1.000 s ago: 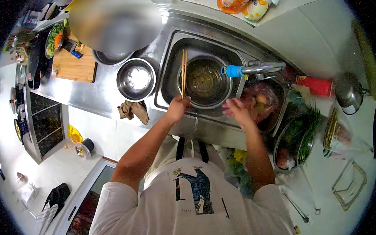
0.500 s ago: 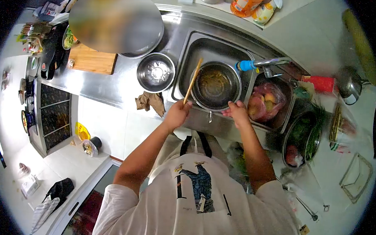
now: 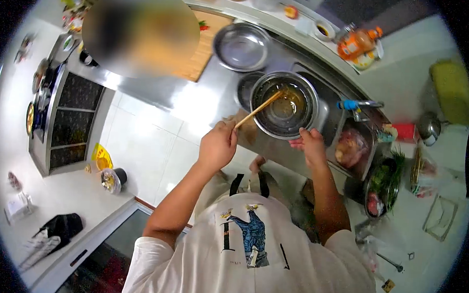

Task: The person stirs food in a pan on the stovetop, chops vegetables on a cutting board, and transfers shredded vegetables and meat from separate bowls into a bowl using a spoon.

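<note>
My left hand is closed around wooden chopsticks, their tips slanting into the metal bowl. That steel bowl holds a shallow brownish liquid and is gripped at its near right rim by my right hand, thumb on the edge and fingers beneath. The bowl is held over the left side of the sink. Partly covered by it, a smaller steel bowl sits on the counter. A brown cloth or paper shows below the bowl.
A blue-tipped faucet extends over the sink. The side basin holds a plastic bag with food. A wide steel basin and a cutting board lie at the back. An orange bottle stands on the ledge.
The bowl has been lifted out of the sink and moved left. The chopsticks have swung from beside the bowl to inside it. The view has shifted.
</note>
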`<state>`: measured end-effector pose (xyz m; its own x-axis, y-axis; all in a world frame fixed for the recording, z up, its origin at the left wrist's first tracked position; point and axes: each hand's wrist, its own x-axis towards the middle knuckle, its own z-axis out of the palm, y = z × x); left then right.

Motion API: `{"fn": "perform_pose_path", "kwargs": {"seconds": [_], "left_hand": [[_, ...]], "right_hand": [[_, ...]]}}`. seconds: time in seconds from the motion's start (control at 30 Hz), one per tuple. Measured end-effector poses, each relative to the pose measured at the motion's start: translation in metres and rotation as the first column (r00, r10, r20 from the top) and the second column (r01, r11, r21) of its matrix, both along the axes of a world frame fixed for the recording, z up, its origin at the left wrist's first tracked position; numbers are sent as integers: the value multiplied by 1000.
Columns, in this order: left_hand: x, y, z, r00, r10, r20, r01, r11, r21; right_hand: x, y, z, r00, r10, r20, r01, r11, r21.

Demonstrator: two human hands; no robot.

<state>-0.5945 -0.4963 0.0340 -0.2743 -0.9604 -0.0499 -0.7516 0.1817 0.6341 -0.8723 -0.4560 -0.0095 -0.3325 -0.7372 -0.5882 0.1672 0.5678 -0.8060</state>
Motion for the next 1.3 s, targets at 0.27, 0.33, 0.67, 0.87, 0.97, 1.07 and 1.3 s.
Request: {"fn": "perform_pose_path", "kwargs": {"seconds": [0.27, 0.33, 0.67, 0.87, 0.97, 1.07, 1.3], "left_hand": [[177, -5, 26, 977, 58, 207, -43, 996, -80], [213, -1, 33, 957, 139, 255, -119, 988, -95], [375, 18, 36, 760, 645, 86, -608, 751, -259], [457, 3, 36, 595, 801, 72, -784, 598, -167], [491, -7, 46, 492, 868, 67, -860, 497, -112], [529, -18, 43, 424, 905, 29, -890, 423, -172], [647, -44, 26, 293, 953, -78, -952, 283, -115]], "right_hand": [[200, -50, 26, 916, 361, 177, -341, 930, -136], [241, -66, 22, 880, 432, 199, -414, 902, -126], [444, -170, 7, 607, 787, 106, -782, 616, -97], [564, -234, 16, 373, 913, 164, -911, 394, -123], [625, -267, 20, 267, 953, 140, -955, 282, -94], [685, -293, 36, 216, 969, 118, -970, 227, -91], [832, -347, 26, 94, 995, 39, -991, 98, -91]]}}
